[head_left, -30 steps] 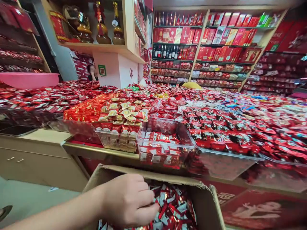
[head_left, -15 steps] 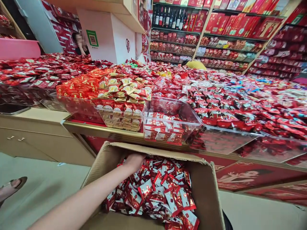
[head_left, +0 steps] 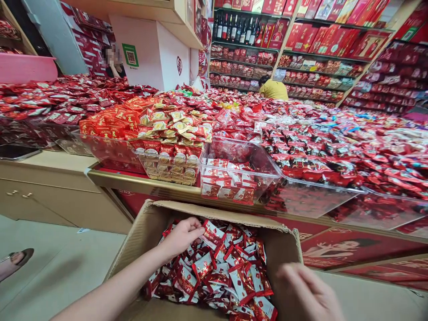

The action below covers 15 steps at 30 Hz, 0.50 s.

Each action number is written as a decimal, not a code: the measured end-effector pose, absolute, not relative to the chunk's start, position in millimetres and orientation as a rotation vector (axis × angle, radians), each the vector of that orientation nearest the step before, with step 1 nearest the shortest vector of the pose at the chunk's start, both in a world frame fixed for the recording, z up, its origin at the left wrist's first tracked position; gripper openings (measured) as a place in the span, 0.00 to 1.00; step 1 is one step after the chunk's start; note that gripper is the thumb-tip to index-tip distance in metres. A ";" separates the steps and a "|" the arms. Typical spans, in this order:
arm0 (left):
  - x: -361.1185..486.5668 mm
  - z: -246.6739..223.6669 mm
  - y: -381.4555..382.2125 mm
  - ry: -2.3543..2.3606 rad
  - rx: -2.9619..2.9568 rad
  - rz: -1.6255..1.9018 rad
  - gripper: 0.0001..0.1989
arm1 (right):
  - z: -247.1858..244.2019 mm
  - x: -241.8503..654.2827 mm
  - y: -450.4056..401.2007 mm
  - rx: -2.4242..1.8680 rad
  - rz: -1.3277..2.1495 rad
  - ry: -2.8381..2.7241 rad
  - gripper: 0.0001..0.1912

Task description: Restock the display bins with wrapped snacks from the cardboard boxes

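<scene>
My left hand (head_left: 183, 236) is inside the cardboard box (head_left: 287, 263), pinching a red-and-white wrapped candy (head_left: 213, 235) between thumb and fingers. Beneath it lies a loose heap of the same candies (head_left: 220, 276). My right hand (head_left: 310, 290) is over the box's right side, smeared by motion, its fingers curled; whether anything is in them I cannot make out. Just beyond the box, a clear plastic bin (head_left: 264, 171) on the counter holds rows of matching candies (head_left: 227, 180) in its lower part.
Neighbouring bins hold durian candies (head_left: 174, 151), orange-red packets (head_left: 110, 125) and dark red sweets (head_left: 310, 151). A gold counter edge (head_left: 143, 180) runs behind the box. A person in yellow (head_left: 274, 89) is at the far shelves; another person's foot (head_left: 16, 257) shows at left.
My left hand has come up from the heap with a candy in its fingers. My right hand has entered at the lower right. The person in yellow has risen further into view.
</scene>
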<state>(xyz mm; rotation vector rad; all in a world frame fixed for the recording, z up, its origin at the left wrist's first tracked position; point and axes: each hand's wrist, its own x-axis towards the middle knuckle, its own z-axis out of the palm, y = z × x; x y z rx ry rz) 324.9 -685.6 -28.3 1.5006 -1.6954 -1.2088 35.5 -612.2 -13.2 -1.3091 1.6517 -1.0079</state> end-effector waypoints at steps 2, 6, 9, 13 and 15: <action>315.0 -15.1 -672.4 -1.567 1.446 -1.338 0.11 | -6.7 81.6 -621.4 -1.258 -1.012 1.390 0.16; 298.3 -0.5 -654.5 -1.255 1.264 -1.579 0.10 | -11.7 126.3 -637.6 -1.096 -1.018 1.122 0.14; 290.4 0.2 -648.2 -1.189 1.177 -1.618 0.09 | -15.8 127.0 -639.3 -1.098 -1.037 1.121 0.17; 280.8 -0.1 -644.2 -1.217 1.118 -1.626 0.14 | -16.0 122.0 -636.0 -1.163 -1.139 1.130 0.15; 278.0 2.1 -642.4 -1.245 1.169 -1.556 0.14 | -16.4 122.8 -636.4 -1.185 -1.187 1.127 0.14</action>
